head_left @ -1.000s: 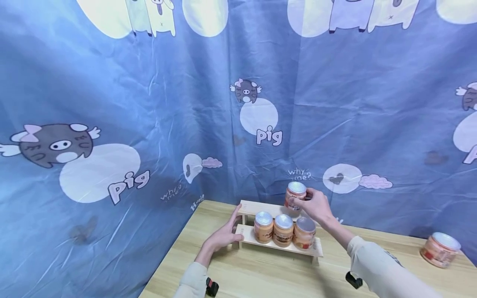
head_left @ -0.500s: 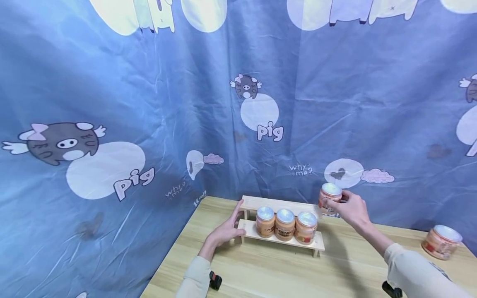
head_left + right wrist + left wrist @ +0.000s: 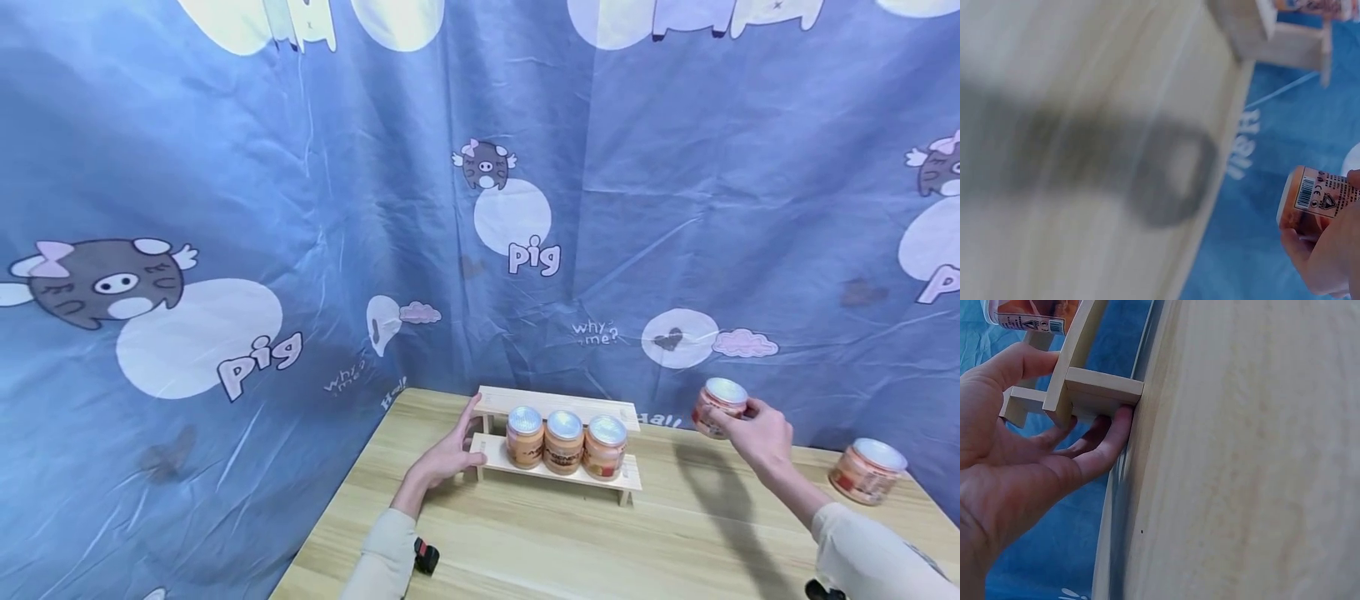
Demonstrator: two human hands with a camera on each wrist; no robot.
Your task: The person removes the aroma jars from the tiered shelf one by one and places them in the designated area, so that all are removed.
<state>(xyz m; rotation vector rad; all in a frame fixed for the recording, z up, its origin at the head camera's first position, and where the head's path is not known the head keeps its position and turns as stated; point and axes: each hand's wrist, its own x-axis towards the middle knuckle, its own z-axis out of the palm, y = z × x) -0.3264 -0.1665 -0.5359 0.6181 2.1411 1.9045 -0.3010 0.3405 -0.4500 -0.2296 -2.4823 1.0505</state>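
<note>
A two-step wooden rack (image 3: 558,404) stands at the back of the table with three orange jars (image 3: 563,450) side by side on its lower step. My left hand (image 3: 446,457) grips the rack's left end, with the thumb at the lower step; in the left wrist view its fingers reach under a crosspiece (image 3: 1104,384). To the right of the rack, my right hand (image 3: 765,435) holds another orange jar (image 3: 717,410) with a silvery lid, upright above the table. The right wrist view shows this jar's barcode label (image 3: 1322,190) and the fingers around its side.
A further orange jar (image 3: 867,475) stands on the wooden table (image 3: 540,542) at the far right. A blue curtain (image 3: 645,208) with pig prints hangs behind and along the left side. The rack's upper step carries no jar.
My right hand has carried its jar rightward, from above the upper step to past the rack's right end. The left hand keeps its hold on the rack, and the view has shifted slightly.
</note>
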